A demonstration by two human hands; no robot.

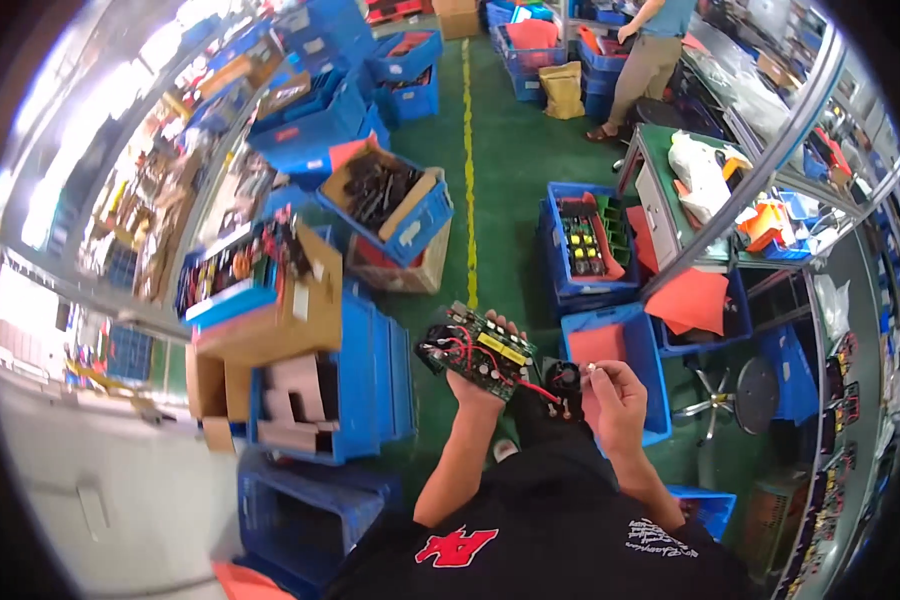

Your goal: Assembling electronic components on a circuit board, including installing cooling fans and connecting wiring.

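Left hand (478, 390) grasping a green circuit board (492, 372), palm under it, fingertips showing past its far edge. Board held tilted in the air over the green floor (435, 315), in front of the wearer's black shirt (580, 500). On its face: a yellow block (503, 348), thin red wires (460, 347) looping at the left end. Thicker red leads (540, 391) run off its right end toward the right hand, metal lugs (567, 408) near their ends.

Right hand (620, 400) just right of the board, thumb and forefinger pinched on a small pale piece (592, 368); too small to tell its kind. Black fan (564, 376) between the board and the right hand; what bears it, cannot tell.

Beyond the right hand, a blue bin (642, 335) with a pink sheet (606, 347) inside. Farther off, a blue crate (560, 268) of boards with yellow parts. Left of the yellow floor line (471, 200), a tilted bin (425, 232) of black parts. Round stool (757, 395) at right. Another person (650, 70) stands at upper right, well apart.
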